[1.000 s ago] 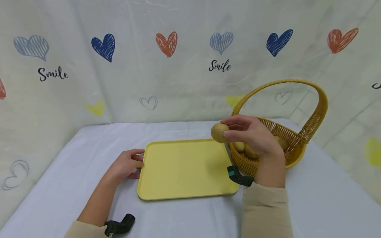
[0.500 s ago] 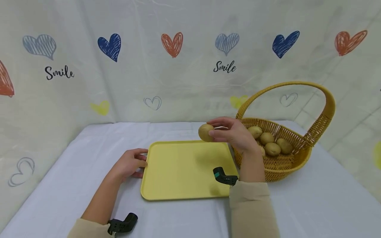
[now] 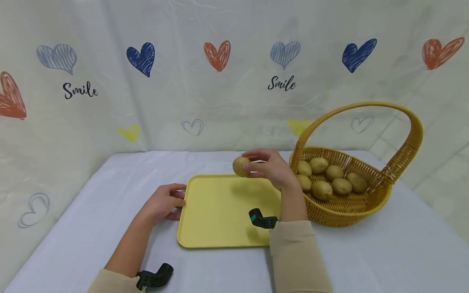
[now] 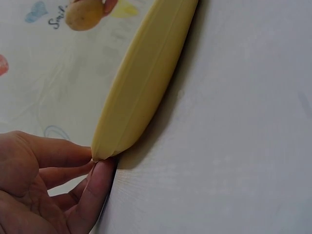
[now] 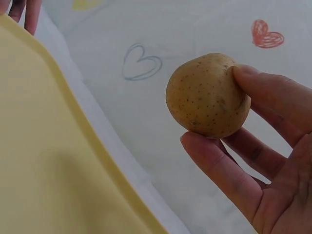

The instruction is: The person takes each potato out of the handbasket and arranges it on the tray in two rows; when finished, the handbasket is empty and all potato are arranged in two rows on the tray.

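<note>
In the head view, my right hand (image 3: 272,169) holds a potato (image 3: 241,166) above the far part of the yellow tray (image 3: 216,221). The right wrist view shows the round, speckled potato (image 5: 207,95) pinched between thumb and fingertips, apart from the tray (image 5: 39,122). At the tray's left edge, my left hand (image 3: 163,203) grips the rim. In the left wrist view, the fingers of the left hand (image 4: 53,180) meet at the end of the tray (image 4: 141,92), which lies on the cloth.
A wicker basket (image 3: 338,219) with a tall arched handle stands right of the tray, with several potatoes (image 3: 322,190) inside. White cloth (image 3: 220,272) covers the table. Behind it hangs a pale sheet (image 3: 238,101) printed with hearts.
My right hand has carried the potato left, from the basket's near side to over the tray. More potatoes in the basket are now visible. The left hand stays at the tray's rim.
</note>
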Demonstrator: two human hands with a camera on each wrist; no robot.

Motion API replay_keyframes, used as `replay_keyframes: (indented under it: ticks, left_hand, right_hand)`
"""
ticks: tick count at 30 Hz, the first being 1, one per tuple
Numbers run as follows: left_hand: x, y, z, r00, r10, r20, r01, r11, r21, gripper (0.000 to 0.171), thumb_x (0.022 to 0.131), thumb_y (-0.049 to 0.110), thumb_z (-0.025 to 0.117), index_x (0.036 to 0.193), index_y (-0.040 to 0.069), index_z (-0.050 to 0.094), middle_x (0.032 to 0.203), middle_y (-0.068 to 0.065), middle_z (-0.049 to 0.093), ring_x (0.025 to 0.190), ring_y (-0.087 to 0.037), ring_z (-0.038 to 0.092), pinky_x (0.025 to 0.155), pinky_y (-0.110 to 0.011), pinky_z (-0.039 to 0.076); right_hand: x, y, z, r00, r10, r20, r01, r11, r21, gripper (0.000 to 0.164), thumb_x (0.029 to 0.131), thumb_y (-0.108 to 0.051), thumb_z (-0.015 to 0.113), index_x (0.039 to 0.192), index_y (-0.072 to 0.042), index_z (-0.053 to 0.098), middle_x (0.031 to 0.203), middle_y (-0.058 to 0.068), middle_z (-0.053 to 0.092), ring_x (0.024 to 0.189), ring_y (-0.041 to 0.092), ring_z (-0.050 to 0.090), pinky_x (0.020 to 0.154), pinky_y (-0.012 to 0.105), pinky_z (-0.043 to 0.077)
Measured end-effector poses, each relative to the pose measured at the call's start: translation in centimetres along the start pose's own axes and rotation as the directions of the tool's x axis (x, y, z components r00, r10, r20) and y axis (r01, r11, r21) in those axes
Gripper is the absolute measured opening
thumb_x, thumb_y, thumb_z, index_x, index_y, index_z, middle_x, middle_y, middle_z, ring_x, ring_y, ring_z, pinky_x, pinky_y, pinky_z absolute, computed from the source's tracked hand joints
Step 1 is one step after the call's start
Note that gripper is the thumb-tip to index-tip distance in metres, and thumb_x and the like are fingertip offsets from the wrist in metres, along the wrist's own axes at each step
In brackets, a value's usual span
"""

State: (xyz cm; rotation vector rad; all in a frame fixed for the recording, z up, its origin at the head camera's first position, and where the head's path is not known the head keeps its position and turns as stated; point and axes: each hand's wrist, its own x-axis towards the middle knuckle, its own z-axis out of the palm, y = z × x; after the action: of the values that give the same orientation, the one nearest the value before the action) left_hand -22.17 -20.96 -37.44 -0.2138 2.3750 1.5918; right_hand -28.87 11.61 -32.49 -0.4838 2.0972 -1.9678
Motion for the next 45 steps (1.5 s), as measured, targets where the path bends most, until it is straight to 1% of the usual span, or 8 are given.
replay_keyframes:
  ticks: [4,12,19,22,26,31,37,45]
  left_hand:
    - [-0.1,-0.2,-0.1,1.000,-0.003,-0.005,0.003,1.000,0.003,0.062,0.094,-0.002,0.064,0.153,0.005,0.047,0.123,-0.016,0.055,0.089,-0.022,0.062,0.066,-0.036,0.064]
    - [0.1,0.0,0.2,1.000,0.012,-0.002,-0.012,1.000,0.001,0.061,0.095,0.000,0.065,0.153,0.005,0.047,0.120,-0.015,0.054,0.090,-0.022,0.061,0.065,-0.036,0.063]
    - [0.0,0.0,-0.1,1.000,0.013,-0.009,-0.013,1.000,0.006,0.060,0.095,-0.001,0.063,0.153,0.004,0.047,0.121,-0.016,0.054,0.090,-0.023,0.061,0.065,-0.036,0.063]
    - [-0.1,0.0,-0.1,1.000,0.011,-0.012,-0.010,1.000,0.009,0.060,0.095,-0.001,0.064,0.153,0.004,0.047,0.122,-0.016,0.054,0.089,-0.022,0.061,0.065,-0.036,0.063]
    - [0.0,0.0,0.1,1.000,0.010,-0.009,-0.010,1.000,0.007,0.060,0.095,0.000,0.065,0.153,0.005,0.048,0.121,-0.016,0.055,0.089,-0.022,0.062,0.065,-0.036,0.063]
    - [0.1,0.0,0.3,1.000,0.005,-0.016,-0.005,1.000,0.014,0.061,0.094,0.000,0.065,0.152,0.006,0.048,0.122,-0.016,0.055,0.089,-0.022,0.062,0.065,-0.036,0.063]
    - [0.1,-0.3,0.3,1.000,0.009,-0.024,-0.009,1.000,0.014,0.061,0.094,0.000,0.065,0.152,0.006,0.048,0.123,-0.016,0.055,0.089,-0.021,0.062,0.065,-0.036,0.063]
    - [0.1,-0.2,0.3,1.000,0.009,-0.026,-0.009,1.000,-0.003,0.059,0.094,0.000,0.065,0.151,0.007,0.050,0.121,-0.015,0.056,0.090,-0.022,0.062,0.065,-0.036,0.063]
  right_hand:
    - [0.6,0.6,1.1,1.000,0.021,0.004,-0.021,1.000,-0.014,0.041,0.093,-0.004,0.074,0.133,0.001,0.064,0.131,0.016,0.060,0.106,0.024,0.069,0.092,0.043,0.062]
    - [1.9,1.4,4.0,0.997,0.045,-0.058,-0.049,0.997,-0.065,0.034,0.091,-0.006,0.077,0.124,-0.004,0.071,0.125,0.016,0.065,0.102,0.027,0.071,0.087,0.044,0.064]
    - [2.9,2.3,7.0,0.990,0.066,-0.125,-0.072,0.996,-0.051,0.031,0.089,-0.008,0.078,0.120,-0.004,0.073,0.117,0.016,0.069,0.099,0.027,0.072,0.086,0.047,0.064]
    - [3.2,2.5,8.2,0.987,0.078,-0.139,-0.086,0.995,-0.054,0.030,0.090,-0.008,0.078,0.119,-0.005,0.074,0.116,0.016,0.070,0.099,0.028,0.072,0.085,0.046,0.064]
    - [3.6,3.0,9.2,0.980,0.113,-0.166,-0.128,0.988,-0.084,0.028,0.089,-0.010,0.080,0.117,-0.007,0.074,0.115,0.015,0.071,0.093,0.026,0.072,0.082,0.043,0.064]
    - [3.8,3.3,10.2,0.978,0.142,-0.156,-0.163,0.977,-0.134,0.030,0.088,-0.014,0.083,0.115,-0.007,0.075,0.113,0.015,0.070,0.087,0.024,0.071,0.077,0.038,0.065]
    - [3.8,3.0,11.3,0.979,0.161,-0.121,-0.187,0.951,-0.246,0.028,0.087,-0.017,0.082,0.113,-0.009,0.075,0.111,0.013,0.072,0.089,0.023,0.070,0.076,0.036,0.064]
    - [3.9,3.0,11.8,0.980,0.174,-0.101,-0.196,0.940,-0.281,0.029,0.090,-0.020,0.079,0.117,-0.009,0.073,0.113,0.013,0.071,0.087,0.023,0.069,0.073,0.034,0.062]
